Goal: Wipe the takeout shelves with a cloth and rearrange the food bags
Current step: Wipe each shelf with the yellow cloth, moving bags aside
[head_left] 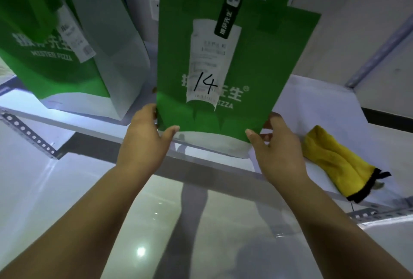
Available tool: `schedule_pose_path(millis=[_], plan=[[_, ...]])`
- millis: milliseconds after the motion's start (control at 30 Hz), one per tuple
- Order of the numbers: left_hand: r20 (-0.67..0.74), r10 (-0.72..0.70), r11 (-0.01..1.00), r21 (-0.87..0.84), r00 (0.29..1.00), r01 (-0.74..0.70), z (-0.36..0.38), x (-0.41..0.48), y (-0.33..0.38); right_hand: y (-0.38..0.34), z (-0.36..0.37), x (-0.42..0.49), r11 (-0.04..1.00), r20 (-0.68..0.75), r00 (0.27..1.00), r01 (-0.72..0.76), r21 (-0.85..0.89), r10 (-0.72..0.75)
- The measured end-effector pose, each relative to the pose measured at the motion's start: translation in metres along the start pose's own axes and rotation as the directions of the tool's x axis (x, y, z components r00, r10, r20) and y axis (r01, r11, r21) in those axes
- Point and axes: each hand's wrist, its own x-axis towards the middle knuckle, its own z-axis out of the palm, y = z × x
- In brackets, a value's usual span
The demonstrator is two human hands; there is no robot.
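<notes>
Left hand (143, 135) and right hand (277, 151), each grip holding a lower corner of the green fabric takeout bag (257, 55), white receipt (212, 66) marked 14, at the front edge of the white shelf (312, 100). Right of the grip lies a yellow black-edged cloth (335, 160); far left, a second green bag (44, 66).

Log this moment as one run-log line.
green bag: upright at shelf front | left hand: holds its lower left | right hand: holds its lower right | yellow cloth: on shelf
</notes>
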Motion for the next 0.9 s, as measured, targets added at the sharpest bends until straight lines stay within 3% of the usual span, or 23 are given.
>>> schedule_pose_path(millis=[167, 300, 533, 733, 900], plan=[[-0.071, 0.09, 0.992, -0.078, 0.993, -0.095, 0.013, 0.018, 0.011, 0.003, -0.002, 0.009, 1.0, -0.161, 0.987, -0.017, -0.019, 0.013], [-0.096, 0.159, 0.985, -0.046, 0.983, -0.164, 0.033, 0.028, 0.025, 0.008, -0.013, 0.026, 0.997, -0.245, 0.967, -0.07, -0.022, 0.063], [-0.053, 0.215, 0.939, -0.264, 0.975, -0.222, 0.073, 0.044, 0.045, 0.029, -0.029, 0.07, 0.984, -0.338, 0.928, -0.176, -0.022, 0.159], [0.15, 0.159, 0.927, -0.363, 0.976, -0.095, 0.102, 0.045, 0.045, 0.045, -0.035, 0.088, 0.967, -0.305, 0.922, -0.255, -0.011, 0.24], [0.126, 0.16, 0.948, -0.295, 0.979, -0.116, 0.104, 0.045, 0.049, 0.053, -0.04, 0.085, 0.958, -0.254, 0.927, -0.288, -0.002, 0.278]])
